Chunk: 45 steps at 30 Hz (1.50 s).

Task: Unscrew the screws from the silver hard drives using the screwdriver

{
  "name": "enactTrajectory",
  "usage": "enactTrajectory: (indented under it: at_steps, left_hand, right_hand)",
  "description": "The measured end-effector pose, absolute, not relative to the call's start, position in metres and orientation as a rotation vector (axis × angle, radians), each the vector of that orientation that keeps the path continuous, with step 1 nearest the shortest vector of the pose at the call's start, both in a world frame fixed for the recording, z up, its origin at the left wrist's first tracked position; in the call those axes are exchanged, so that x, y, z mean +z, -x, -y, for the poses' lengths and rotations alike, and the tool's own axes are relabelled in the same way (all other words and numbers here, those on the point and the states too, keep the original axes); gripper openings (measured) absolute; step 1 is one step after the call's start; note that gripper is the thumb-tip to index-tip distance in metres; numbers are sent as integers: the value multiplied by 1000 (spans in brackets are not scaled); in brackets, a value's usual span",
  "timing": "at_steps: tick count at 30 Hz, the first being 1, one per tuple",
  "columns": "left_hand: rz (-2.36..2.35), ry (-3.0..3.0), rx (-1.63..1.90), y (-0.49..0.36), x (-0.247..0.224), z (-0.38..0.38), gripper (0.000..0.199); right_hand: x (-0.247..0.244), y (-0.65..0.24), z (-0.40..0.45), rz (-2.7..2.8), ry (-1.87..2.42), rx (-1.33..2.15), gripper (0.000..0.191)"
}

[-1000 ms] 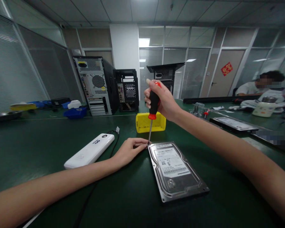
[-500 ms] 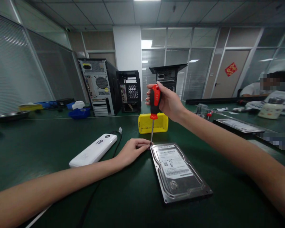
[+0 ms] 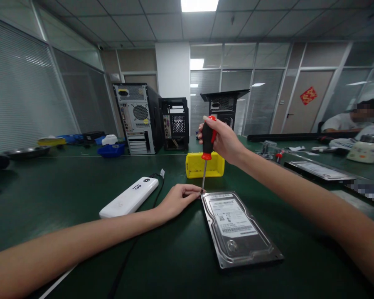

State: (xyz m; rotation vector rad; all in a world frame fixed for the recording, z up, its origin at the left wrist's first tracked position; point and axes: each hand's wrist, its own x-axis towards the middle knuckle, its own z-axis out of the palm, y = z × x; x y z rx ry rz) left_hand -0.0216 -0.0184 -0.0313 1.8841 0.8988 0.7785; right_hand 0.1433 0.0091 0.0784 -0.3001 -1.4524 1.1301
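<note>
A silver hard drive (image 3: 237,226) lies label up on the green table, its far left corner under the tip of a screwdriver (image 3: 207,139). My right hand (image 3: 222,139) is closed around the red and black handle and holds the screwdriver nearly upright, the thumb over its top. Resting on the table, my left hand (image 3: 177,201) has its fingertips pinched together at that same corner, right beside the screwdriver tip. Whatever lies between those fingertips is too small to make out.
Behind the drive stands a yellow bin (image 3: 193,166) with small bits inside. A white power bank (image 3: 129,197) with a black cable lies to the left. Computer cases (image 3: 140,120) stand at the back. Another hard drive (image 3: 321,170) and a jar (image 3: 365,148) are on the right, near a seated person.
The screwdriver handle has turned about its axis, showing more black and less red, while its tip stays at the corner. My head view has tilted up slightly. The left hand keeps its place.
</note>
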Motion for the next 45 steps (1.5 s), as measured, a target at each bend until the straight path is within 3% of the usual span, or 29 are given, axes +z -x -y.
enactTrajectory:
  at_steps: [5, 12, 24, 30, 36, 45]
  left_hand:
    - [-905, -1875, 774, 20, -30, 19, 25]
    - [-930, -1886, 762, 20, -28, 18, 24]
    - [-859, -1841, 755, 22, -33, 14, 29]
    - [-808, -1697, 772, 21, -36, 13, 30]
    - [-803, -1576, 761, 22, -32, 16, 34]
    - [-843, -1603, 797, 20, -29, 17, 40]
  right_hand:
    - [78, -144, -11, 1449, 282, 1121, 23]
    - [76, -144, -13, 1453, 310, 1119, 44]
    - [75, -143, -10, 1456, 315, 1098, 25]
    - [72, -140, -15, 1386, 225, 1132, 28]
    - [71, -137, -12, 1391, 245, 1036, 44]
    - [71, -141, -20, 1312, 251, 1027, 31]
